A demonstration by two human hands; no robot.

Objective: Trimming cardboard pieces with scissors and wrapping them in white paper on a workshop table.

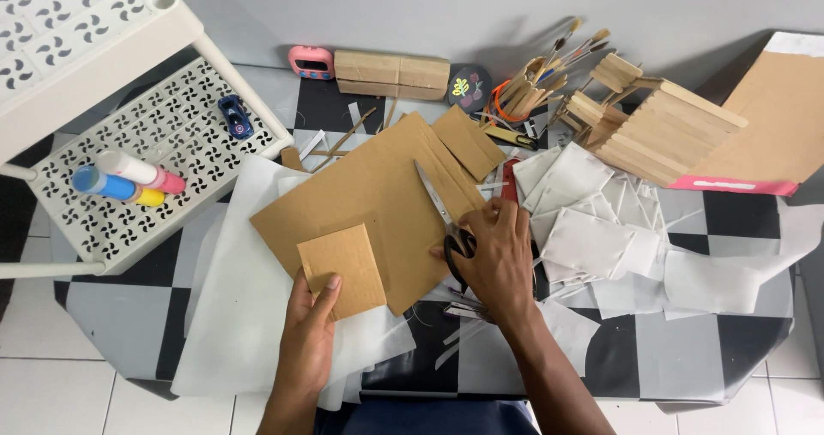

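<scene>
holding a small cardboard square (343, 269) by its lower edge, the left hand (307, 336) has its thumb pinched on top and its fingers curled underneath. the square lies over the near corner of a big cardboard sheet (378, 199), which rests on white paper (240, 315) spread across a checkered table (730, 349).

the right hand (498, 259) grips scissors (446, 220) through the handles, fingers closed around them; the blades point away over the big sheet, and they look slightly parted, though the angle makes that hard to say.

to the right sit folded white paper pieces (584, 220) and a stick-built model (661, 130). behind are a cardboard block (392, 73), a pink timer (311, 62) and brushes (562, 57). a white shelf (172, 117) at left carries tubes (129, 178) and a toy car (234, 116).

this reads as a pause between cuts: one piece is free and the scissors rest on the sheet. a further cut would call for setting the square aside or using it as a template, steadying the sheet with the left hand, and lining the blades up along an edge.
</scene>
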